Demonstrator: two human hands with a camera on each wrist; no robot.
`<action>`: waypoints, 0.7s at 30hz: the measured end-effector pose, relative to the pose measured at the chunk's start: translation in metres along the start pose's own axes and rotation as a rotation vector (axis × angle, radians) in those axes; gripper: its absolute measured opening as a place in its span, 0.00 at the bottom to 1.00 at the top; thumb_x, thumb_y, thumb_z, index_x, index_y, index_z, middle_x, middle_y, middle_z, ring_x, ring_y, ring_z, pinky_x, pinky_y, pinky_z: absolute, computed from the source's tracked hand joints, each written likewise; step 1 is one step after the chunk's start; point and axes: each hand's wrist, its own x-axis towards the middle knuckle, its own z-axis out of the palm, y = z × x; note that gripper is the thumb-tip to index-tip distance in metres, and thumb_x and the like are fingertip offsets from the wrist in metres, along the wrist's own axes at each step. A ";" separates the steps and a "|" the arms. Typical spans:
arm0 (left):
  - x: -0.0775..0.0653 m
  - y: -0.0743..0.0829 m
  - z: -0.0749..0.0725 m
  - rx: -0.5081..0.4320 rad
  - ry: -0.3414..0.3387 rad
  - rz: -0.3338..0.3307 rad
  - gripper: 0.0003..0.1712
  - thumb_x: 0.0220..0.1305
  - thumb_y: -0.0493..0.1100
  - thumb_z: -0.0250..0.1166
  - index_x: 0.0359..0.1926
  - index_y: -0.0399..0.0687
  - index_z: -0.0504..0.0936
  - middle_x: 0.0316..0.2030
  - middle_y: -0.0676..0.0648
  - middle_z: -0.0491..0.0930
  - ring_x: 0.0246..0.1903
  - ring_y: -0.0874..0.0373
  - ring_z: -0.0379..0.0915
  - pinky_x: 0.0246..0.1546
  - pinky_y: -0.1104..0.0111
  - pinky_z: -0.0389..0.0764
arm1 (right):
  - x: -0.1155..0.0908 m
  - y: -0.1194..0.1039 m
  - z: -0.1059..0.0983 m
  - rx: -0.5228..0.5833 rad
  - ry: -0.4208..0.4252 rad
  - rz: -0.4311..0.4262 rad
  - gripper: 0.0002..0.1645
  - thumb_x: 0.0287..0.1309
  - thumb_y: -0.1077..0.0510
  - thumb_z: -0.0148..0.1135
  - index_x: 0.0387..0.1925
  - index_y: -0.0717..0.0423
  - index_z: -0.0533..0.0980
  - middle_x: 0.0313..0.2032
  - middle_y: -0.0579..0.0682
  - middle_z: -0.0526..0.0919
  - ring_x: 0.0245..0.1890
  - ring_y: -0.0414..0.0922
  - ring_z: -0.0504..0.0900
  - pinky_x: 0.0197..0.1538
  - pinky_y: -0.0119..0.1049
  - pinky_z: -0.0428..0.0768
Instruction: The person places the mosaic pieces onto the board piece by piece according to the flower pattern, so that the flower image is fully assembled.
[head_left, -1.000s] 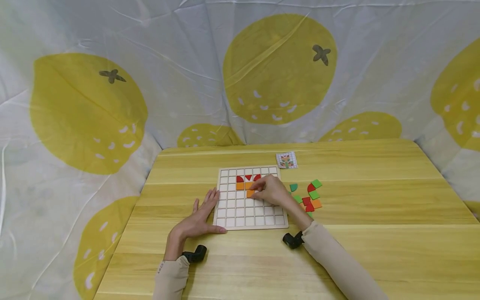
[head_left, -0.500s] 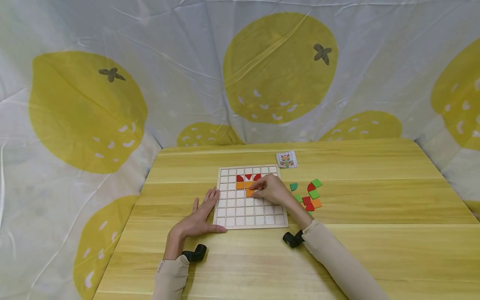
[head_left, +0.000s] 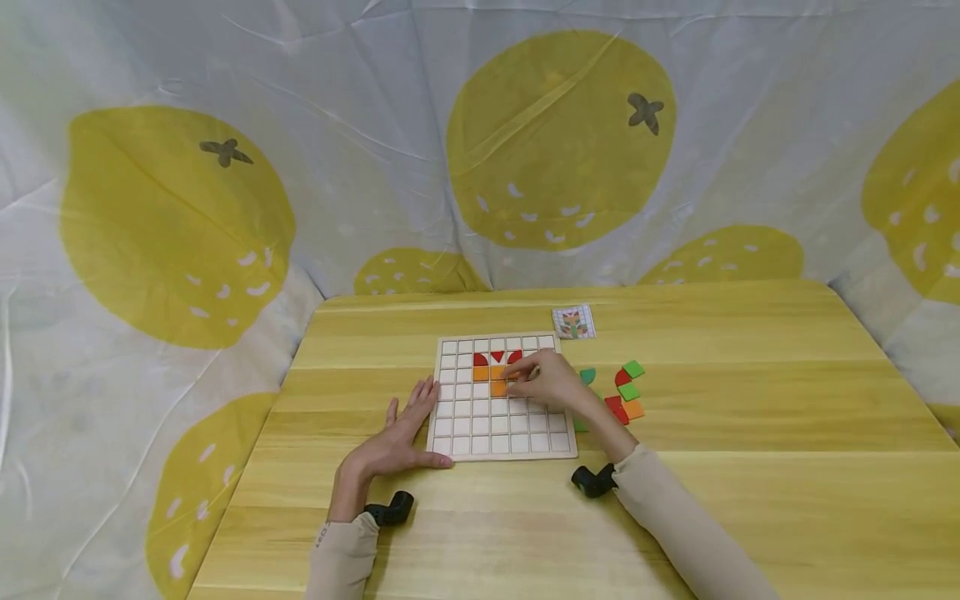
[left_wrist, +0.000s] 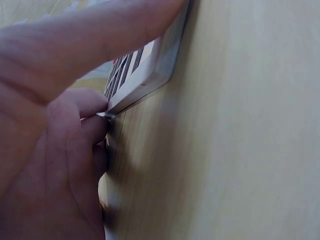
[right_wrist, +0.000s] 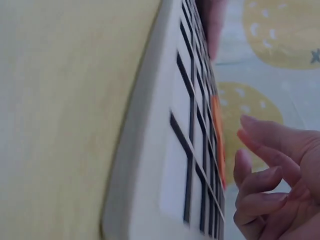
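A pale wooden grid board (head_left: pixel 462 447) lies on the table. My left hand (head_left: pixel 393 442) has its fingers at the board's left edge and its thumb (left_wrist: pixel 115 30) along the near edge. Over the right half of the board is my right hand (head_left: pixel 551 379), fingers loosely bent, thumb and forefinger near an orange square tile (head_left: pixel 498 389) set in a cell. The right wrist view shows this hand raised off the board with nothing between the fingertips. Above that tile runs an orange row (head_left: pixel 481 373), partly covered by the hand, then red pieces including a triangle (head_left: pixel 497 357).
Loose green, red and orange tiles (head_left: pixel 628 390) lie to the right of the board, some hidden behind the right forearm. A small pattern card (head_left: pixel 573 322) lies beyond the board's far right corner. A lemon-print cloth (head_left: pixel 562 142) hangs behind the table.
My right hand has eased off the orange tile, which stays in its cell. The right forearm has shifted slightly to the right, over part of the loose tiles. My left hand stays put.
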 end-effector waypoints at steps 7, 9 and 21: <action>0.000 -0.001 0.002 -0.003 -0.003 -0.003 0.71 0.60 0.54 0.77 0.83 0.39 0.34 0.84 0.41 0.28 0.83 0.41 0.18 0.75 0.36 0.18 | -0.021 0.023 -0.046 -0.006 0.037 -0.022 0.16 0.66 0.57 0.69 0.52 0.58 0.86 0.41 0.56 0.86 0.21 0.41 0.66 0.25 0.31 0.66; 0.000 -0.001 0.002 -0.001 -0.001 -0.006 0.71 0.60 0.54 0.77 0.83 0.39 0.34 0.84 0.41 0.28 0.83 0.42 0.18 0.75 0.37 0.18 | -0.027 0.030 -0.060 -0.013 0.057 -0.021 0.17 0.66 0.58 0.68 0.54 0.60 0.85 0.43 0.59 0.86 0.21 0.41 0.66 0.24 0.31 0.66; 0.001 0.000 0.001 0.010 0.002 -0.007 0.71 0.59 0.54 0.77 0.83 0.39 0.34 0.84 0.41 0.28 0.83 0.41 0.19 0.76 0.37 0.18 | -0.047 0.061 -0.092 0.033 0.027 0.046 0.19 0.61 0.66 0.70 0.54 0.68 0.82 0.50 0.68 0.84 0.32 0.46 0.82 0.35 0.33 0.82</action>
